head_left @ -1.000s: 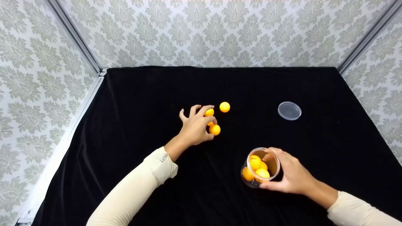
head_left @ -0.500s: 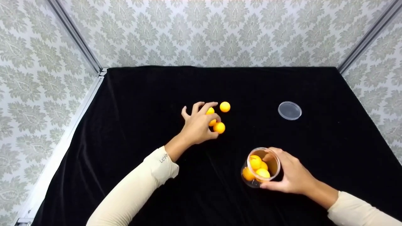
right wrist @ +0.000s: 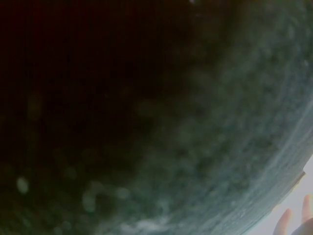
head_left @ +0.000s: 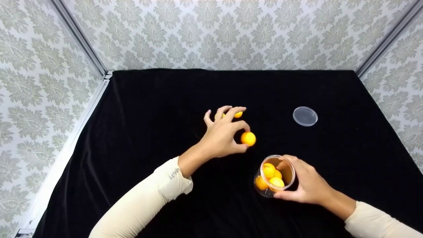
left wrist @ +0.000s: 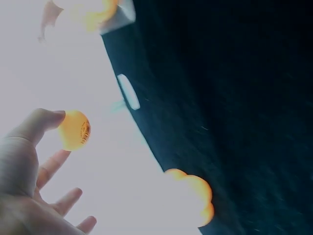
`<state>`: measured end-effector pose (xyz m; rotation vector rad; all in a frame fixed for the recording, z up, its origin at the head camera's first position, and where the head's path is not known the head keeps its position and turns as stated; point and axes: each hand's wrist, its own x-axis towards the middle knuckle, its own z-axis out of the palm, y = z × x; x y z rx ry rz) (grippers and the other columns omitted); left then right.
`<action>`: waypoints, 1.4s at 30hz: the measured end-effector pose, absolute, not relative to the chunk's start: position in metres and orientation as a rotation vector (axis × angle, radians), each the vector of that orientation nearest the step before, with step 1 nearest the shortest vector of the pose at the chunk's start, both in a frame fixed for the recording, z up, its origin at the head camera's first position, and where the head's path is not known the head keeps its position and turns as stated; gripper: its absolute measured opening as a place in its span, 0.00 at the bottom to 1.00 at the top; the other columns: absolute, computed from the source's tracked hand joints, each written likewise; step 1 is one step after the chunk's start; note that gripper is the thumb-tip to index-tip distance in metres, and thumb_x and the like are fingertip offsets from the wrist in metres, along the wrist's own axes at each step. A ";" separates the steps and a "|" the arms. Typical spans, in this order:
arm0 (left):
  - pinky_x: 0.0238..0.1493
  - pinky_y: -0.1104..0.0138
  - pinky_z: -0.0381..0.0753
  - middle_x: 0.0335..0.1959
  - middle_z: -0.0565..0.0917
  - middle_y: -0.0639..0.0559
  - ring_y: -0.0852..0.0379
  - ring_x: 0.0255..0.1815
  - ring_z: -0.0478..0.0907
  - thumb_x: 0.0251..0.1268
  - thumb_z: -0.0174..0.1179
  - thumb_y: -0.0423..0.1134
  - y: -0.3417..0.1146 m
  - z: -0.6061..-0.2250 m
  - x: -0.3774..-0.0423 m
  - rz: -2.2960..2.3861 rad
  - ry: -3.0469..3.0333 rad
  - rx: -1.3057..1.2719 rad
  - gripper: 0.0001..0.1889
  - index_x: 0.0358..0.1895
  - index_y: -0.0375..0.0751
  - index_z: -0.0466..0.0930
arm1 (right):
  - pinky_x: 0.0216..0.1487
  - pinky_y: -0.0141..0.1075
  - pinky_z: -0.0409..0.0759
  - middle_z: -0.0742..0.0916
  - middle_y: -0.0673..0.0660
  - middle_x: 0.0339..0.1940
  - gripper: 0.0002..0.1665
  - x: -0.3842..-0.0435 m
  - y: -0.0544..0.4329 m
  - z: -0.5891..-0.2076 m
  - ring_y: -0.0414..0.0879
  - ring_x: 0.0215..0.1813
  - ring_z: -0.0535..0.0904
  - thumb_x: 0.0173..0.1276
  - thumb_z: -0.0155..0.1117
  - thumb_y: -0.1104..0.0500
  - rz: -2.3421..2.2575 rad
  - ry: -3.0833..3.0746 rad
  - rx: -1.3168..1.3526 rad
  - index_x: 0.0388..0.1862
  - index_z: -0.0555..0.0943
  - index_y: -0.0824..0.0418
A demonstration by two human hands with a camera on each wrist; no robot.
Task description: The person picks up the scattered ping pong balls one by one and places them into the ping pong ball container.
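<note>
My left hand (head_left: 228, 134) pinches an orange ball (head_left: 248, 138) between thumb and forefinger, a little above the black cloth; the left wrist view shows that ball (left wrist: 74, 130) at my thumb tip. Behind my fingers lie more orange balls (head_left: 238, 114), partly hidden, seen as a cluster (left wrist: 193, 193) in the left wrist view. My right hand (head_left: 305, 185) grips a clear plastic cup (head_left: 273, 177), tilted toward the left, with several orange balls inside. The right wrist view is only dark blur, with fingertips (right wrist: 293, 221) at its lower right corner.
A clear round lid (head_left: 304, 116) lies flat on the black cloth (head_left: 148, 109) at the right rear. Patterned walls close in the table on three sides, with metal posts at the rear corners.
My left hand has lifted one ball from the group and carried it to the right and nearer, toward the cup. The right hand and cup have stayed still.
</note>
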<state>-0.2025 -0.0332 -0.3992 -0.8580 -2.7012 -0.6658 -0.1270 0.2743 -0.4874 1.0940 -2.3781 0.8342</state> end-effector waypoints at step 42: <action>0.66 0.27 0.50 0.77 0.64 0.59 0.47 0.77 0.55 0.47 0.70 0.61 0.022 -0.377 -0.145 -0.670 -2.610 -1.215 0.18 0.44 0.65 0.83 | 0.64 0.21 0.69 0.85 0.51 0.60 0.66 -0.126 0.275 -0.486 0.47 0.54 0.84 0.36 0.87 0.36 0.815 -2.420 1.070 0.73 0.70 0.61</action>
